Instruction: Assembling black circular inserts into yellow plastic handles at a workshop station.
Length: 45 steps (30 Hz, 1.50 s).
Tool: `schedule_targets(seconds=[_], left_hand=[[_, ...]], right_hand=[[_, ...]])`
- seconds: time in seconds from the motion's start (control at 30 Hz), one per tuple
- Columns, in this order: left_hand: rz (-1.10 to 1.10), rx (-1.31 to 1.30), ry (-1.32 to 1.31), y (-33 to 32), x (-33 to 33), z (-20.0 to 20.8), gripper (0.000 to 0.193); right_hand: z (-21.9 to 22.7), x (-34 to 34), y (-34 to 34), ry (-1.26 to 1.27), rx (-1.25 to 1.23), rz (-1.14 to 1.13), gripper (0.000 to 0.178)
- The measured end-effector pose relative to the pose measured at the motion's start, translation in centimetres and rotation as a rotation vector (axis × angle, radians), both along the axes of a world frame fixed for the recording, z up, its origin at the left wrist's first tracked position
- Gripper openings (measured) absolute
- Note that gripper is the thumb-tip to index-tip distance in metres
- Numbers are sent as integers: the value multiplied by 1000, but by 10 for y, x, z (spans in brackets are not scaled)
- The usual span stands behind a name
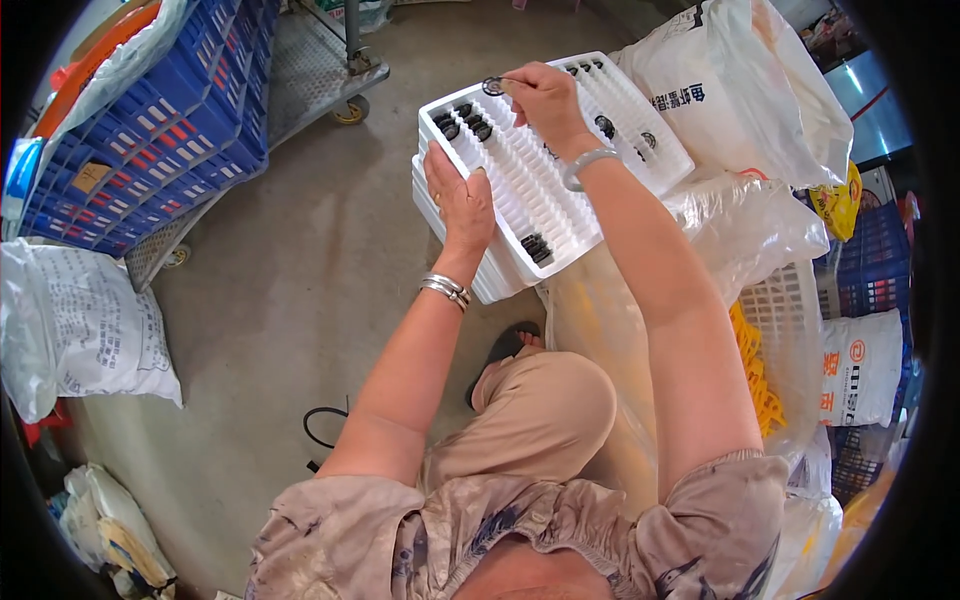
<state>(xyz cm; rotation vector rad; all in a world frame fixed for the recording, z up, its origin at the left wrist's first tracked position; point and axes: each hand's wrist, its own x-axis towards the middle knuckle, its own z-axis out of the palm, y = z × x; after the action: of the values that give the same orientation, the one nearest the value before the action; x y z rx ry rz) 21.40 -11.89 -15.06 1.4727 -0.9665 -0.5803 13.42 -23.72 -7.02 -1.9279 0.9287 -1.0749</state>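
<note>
A white ribbed plastic tray [545, 190] lies tilted on top of a stack of similar white trays [488, 284]. My left hand [462, 203] grips the tray's left edge, thumb on the upper side and fingers along the rim. Above the far left corner, my right hand [545, 100] pinches a small black ring-shaped part [492, 87] between thumb and fingertips. Dark round parts [465, 122] stand in the slots near that corner, and another dark cluster [537, 247] sits at the near corner. A few more dark parts [605, 126] are spread toward the right side.
Blue crates [165, 110] stand on a wheeled metal cart [310, 75] at the far left. A white sack [105, 320] sits below them. To the right are a large white sack [735, 100] and a pale basket [785, 320] with yellow pieces [755, 370]. A black loop [320, 425] lies on the floor.
</note>
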Motion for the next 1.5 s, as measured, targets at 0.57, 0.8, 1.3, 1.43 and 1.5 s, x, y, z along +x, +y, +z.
schedule_targets(seconds=[0.57, 0.8, 1.3, 1.43, 1.5], left_hand=[[-13, 3, 31, 3, -1, 0, 68], [10, -33, 13, 2, -2, -3, 69], [41, -21, 34, 4, -3, -7, 70], [27, -44, 32, 1, -4, -8, 70], [7, -34, 24, 1, -4, -9, 70]], right_hand=[[-7, -2, 13, 635, -510, 295, 4], [-7, -1, 10, 779, -693, 378, 12], [33, -37, 16, 830, -420, 185, 13], [-6, -5, -5, 512, -548, 295, 9], [-11, 1, -13, 582, -562, 357, 5]])
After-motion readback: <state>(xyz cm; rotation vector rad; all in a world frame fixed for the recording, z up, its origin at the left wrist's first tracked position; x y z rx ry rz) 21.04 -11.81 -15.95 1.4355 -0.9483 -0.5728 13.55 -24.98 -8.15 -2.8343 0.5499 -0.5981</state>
